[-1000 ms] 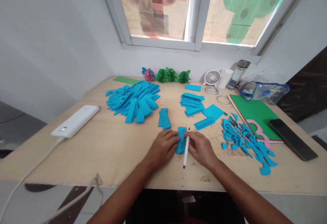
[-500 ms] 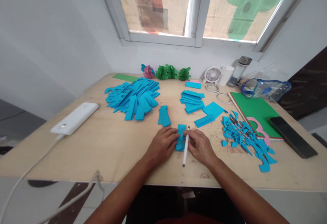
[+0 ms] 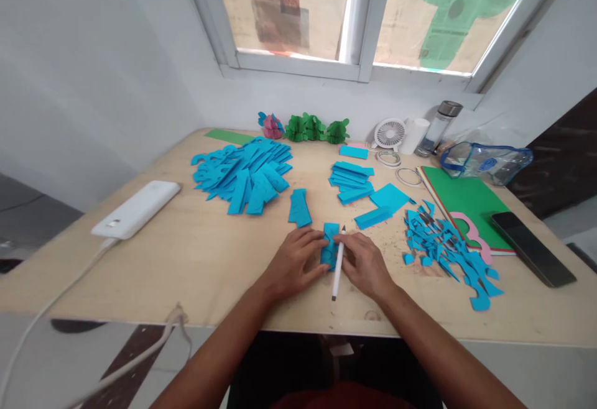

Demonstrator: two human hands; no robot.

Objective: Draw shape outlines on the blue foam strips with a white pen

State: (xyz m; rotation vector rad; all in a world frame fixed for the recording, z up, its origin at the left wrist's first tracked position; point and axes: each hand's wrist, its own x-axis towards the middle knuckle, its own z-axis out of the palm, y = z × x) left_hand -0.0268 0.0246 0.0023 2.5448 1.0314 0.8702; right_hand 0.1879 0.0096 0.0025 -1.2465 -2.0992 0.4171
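Note:
A folded blue paper strip (image 3: 331, 248) with curved drawn lines lies on the table in front of me. My left hand (image 3: 298, 258) holds its left edge down, the thumb low and the other fingers higher up. In my right hand (image 3: 366, 261) is a white pencil (image 3: 338, 269), pinched against the strip's right edge, its dark point facing away from me. Two overlapping folded blue pieces (image 3: 299, 208) rest just beyond my left hand. Farther right lies a stack of folded blue strips (image 3: 351, 180), with a partly unfolded blue sheet (image 3: 389, 199) beside it.
A large pile of cut blue paper (image 3: 247, 176) sits at the back left, and blue scraps (image 3: 438, 241) lie on the right. Around them are a power bank (image 3: 140, 207), a phone (image 3: 534, 250), green paper (image 3: 466, 201), a small fan (image 3: 390, 133) and a bottle (image 3: 439, 128).
My left thumb has spread away from its fingers, down to the strip's lower left edge. My right hand still pinches the pencil. The whole view has shifted slightly.

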